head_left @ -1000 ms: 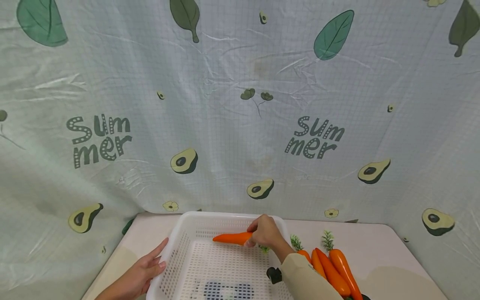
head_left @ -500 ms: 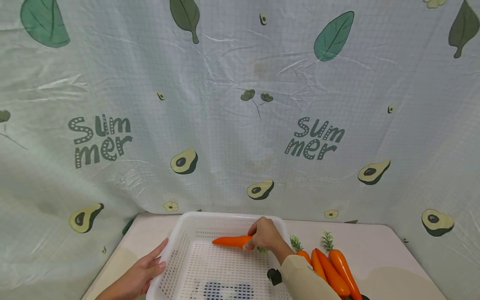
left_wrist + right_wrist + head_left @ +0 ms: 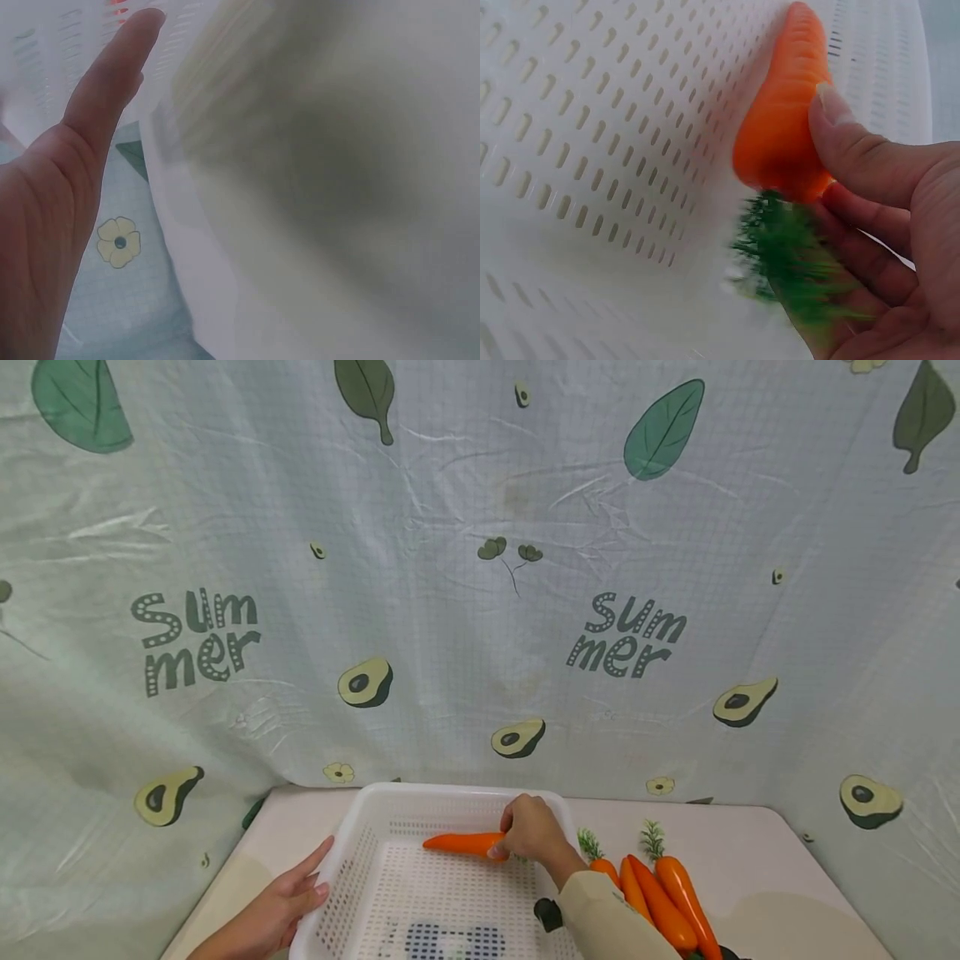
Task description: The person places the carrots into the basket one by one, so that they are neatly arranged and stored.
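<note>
A white perforated plastic basket stands on the table in the head view. Inside it, along the far wall, lies an orange carrot with its tip to the left. My right hand grips the carrot's thick end between thumb and fingers. In the right wrist view the thumb presses on the carrot, and its green leafy top hangs beside the curled fingers. My left hand rests against the basket's left outer wall, thumb and fingers extended. The left wrist view shows one straight digit along that wall.
To the right of the basket, several more orange carrots with green tops lie on the pale table. A dark round object shows by the right sleeve. Behind the table hangs a printed curtain.
My right hand has sunk very slightly with the carrot, and the leafy top shows less behind its fingers. The left hand and basket have stayed in place.
</note>
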The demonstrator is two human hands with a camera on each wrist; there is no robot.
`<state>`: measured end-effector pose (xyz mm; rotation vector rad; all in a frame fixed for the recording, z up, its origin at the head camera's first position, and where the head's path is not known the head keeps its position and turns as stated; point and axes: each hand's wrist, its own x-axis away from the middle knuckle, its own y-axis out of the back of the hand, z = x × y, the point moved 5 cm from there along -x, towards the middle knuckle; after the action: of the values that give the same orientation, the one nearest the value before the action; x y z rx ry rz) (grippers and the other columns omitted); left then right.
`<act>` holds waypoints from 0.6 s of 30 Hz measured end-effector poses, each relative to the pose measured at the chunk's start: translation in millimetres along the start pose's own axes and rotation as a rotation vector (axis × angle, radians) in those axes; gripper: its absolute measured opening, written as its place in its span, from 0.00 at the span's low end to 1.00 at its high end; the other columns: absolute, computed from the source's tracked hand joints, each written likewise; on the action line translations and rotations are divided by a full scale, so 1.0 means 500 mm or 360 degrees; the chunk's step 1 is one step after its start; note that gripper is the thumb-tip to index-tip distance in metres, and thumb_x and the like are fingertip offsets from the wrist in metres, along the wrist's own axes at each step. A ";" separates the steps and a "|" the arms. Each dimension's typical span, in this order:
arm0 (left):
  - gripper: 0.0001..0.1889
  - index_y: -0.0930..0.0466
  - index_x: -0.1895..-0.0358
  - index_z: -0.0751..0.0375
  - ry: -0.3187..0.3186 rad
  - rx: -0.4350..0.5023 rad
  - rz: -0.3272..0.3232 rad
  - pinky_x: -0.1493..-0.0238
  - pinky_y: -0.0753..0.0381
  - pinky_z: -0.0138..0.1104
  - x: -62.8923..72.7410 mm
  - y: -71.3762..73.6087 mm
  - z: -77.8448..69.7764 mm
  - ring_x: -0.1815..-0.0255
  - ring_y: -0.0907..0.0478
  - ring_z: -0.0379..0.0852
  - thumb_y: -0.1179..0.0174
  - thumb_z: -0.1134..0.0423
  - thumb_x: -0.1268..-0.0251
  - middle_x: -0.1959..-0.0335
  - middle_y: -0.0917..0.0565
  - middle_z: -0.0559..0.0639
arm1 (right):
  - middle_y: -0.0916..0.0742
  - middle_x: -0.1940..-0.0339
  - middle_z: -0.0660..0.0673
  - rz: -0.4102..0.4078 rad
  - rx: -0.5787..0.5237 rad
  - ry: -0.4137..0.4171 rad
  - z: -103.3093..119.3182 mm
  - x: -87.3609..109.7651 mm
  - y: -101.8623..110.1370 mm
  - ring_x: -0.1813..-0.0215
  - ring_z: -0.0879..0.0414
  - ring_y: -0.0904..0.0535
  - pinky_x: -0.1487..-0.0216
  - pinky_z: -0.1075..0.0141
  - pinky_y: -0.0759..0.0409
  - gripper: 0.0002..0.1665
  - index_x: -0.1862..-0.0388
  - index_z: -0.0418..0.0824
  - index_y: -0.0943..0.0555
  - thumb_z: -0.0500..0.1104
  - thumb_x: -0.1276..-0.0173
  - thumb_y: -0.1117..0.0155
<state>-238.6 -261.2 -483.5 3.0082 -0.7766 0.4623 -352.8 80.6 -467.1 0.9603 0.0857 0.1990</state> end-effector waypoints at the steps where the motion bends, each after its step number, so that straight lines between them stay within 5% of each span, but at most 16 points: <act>1: 0.46 0.82 0.19 0.60 -0.0001 0.0000 -0.0001 0.38 0.18 0.59 0.000 0.000 0.000 0.34 0.22 0.51 0.51 0.56 0.15 0.19 0.57 0.80 | 0.17 0.78 0.49 -0.0004 0.0013 0.0004 0.000 0.000 0.001 0.72 0.53 0.26 0.71 0.65 0.24 0.19 0.77 0.41 0.16 0.42 0.55 0.10; 18: 0.46 0.83 0.19 0.60 -0.0029 -0.0002 0.0042 0.38 0.18 0.59 0.002 -0.001 -0.002 0.34 0.22 0.51 0.52 0.55 0.14 0.19 0.59 0.80 | 0.15 0.74 0.47 -0.0054 -0.0099 0.0044 0.002 0.009 0.006 0.70 0.53 0.24 0.68 0.65 0.18 0.11 0.70 0.35 0.12 0.36 0.47 0.16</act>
<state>-237.8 -261.0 -482.4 3.0084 -0.8187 0.4357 -348.8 82.2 -464.0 0.8934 0.1204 0.1828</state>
